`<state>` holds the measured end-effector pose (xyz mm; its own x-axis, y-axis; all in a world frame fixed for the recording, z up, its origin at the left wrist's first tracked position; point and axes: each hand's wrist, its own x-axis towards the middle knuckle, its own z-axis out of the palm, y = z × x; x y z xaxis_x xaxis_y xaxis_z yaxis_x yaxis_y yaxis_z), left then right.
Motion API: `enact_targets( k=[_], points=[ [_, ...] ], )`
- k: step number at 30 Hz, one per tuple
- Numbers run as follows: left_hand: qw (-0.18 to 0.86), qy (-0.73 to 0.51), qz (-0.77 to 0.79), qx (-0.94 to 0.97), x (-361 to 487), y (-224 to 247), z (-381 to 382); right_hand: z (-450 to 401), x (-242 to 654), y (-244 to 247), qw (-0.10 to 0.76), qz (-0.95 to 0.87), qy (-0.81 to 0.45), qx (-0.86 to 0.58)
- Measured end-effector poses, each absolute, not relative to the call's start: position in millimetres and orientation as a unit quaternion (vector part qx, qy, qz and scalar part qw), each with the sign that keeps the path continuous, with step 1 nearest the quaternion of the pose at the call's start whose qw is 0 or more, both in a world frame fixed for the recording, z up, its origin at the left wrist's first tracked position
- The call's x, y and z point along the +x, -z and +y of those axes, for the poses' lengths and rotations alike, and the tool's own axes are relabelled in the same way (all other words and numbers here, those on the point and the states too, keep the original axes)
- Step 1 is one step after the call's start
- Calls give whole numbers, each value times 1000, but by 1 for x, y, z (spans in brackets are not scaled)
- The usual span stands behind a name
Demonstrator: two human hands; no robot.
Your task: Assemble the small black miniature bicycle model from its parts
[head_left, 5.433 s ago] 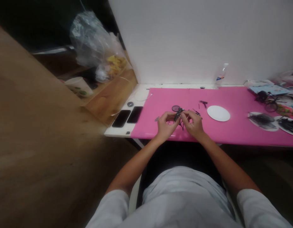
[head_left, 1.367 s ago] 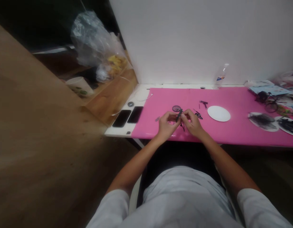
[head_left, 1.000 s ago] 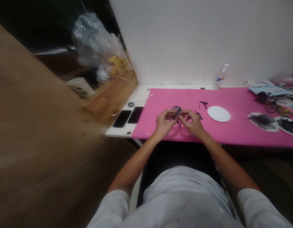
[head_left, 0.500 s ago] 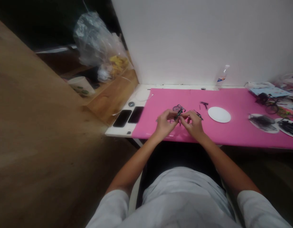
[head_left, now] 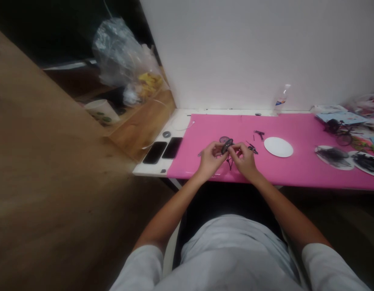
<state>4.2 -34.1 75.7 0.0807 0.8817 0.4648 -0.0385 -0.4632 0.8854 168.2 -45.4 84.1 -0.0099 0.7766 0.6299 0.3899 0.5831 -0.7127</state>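
Observation:
Over the pink-covered table [head_left: 244,125], my left hand [head_left: 209,159] and my right hand [head_left: 245,161] meet with their fingertips closed. Between them they pinch a small dark wheel [head_left: 227,145], apparently from a model bicycle, tilted and seen partly edge-on. Thin dark frame-like rods [head_left: 230,162] show just below the fingers; whether they join the wheel is unclear. Behind the hands lies another small wheel [head_left: 223,139], partly covered. Close to the right fingers is a small dark part [head_left: 252,150], and beyond it a black T-shaped part [head_left: 260,134].
A white plate [head_left: 278,147] sits right of my hands. Farther right are plates of black parts [head_left: 368,161] and a small model bicycle [head_left: 341,132]. Two phones [head_left: 172,148] lie at the left end. A clear bottle [head_left: 282,98] stands near the wall.
The held wheel has turned from nearly edge-on to show more of its round face. The rods beneath the fingers show more now. Both hands keep nearly the same place.

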Motion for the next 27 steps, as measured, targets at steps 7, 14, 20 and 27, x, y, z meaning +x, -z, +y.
enact_targets(
  k=[7, 14, 20, 27],
  points=[
    [434, -591, 317, 602, 8, -83, -42, -52, 170, -95, 584, -707, -80, -390],
    [402, -590, 319, 624, 7, -88, -48, -52, 179, -107, 562, -740, -33, -367],
    [392, -587, 333, 626, 6, -85, -45, -45, 186, -100, 547, -768, 17, -332],
    [378, -571, 339, 645, 5, -89, -49, -38, 197, -100, 525, -776, 22, -349]
  ],
)
